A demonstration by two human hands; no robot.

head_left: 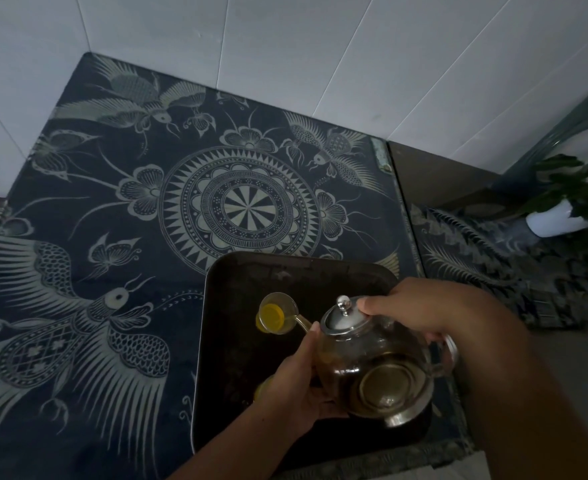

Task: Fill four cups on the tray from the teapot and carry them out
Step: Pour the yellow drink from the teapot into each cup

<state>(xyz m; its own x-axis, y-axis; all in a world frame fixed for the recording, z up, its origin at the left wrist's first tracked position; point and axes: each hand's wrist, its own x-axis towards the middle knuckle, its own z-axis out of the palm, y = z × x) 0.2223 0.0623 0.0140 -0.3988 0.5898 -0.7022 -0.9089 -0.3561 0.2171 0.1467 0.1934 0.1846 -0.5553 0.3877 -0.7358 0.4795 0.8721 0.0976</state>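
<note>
a glass teapot (372, 368) is tipped leftward over a dark tray (237, 271), its spout touching the rim of a cup (277, 313) of yellow tea. the right hand (420, 310) is closed on handle and lid; the left hand (296, 386) is cupped against the pot's body, hiding a second cup (259, 389). a potted plant (562, 206) stands well apart.

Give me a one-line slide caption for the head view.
Both hands tilt a glass teapot, pouring yellow tea into a cup on the dark tray.
</note>
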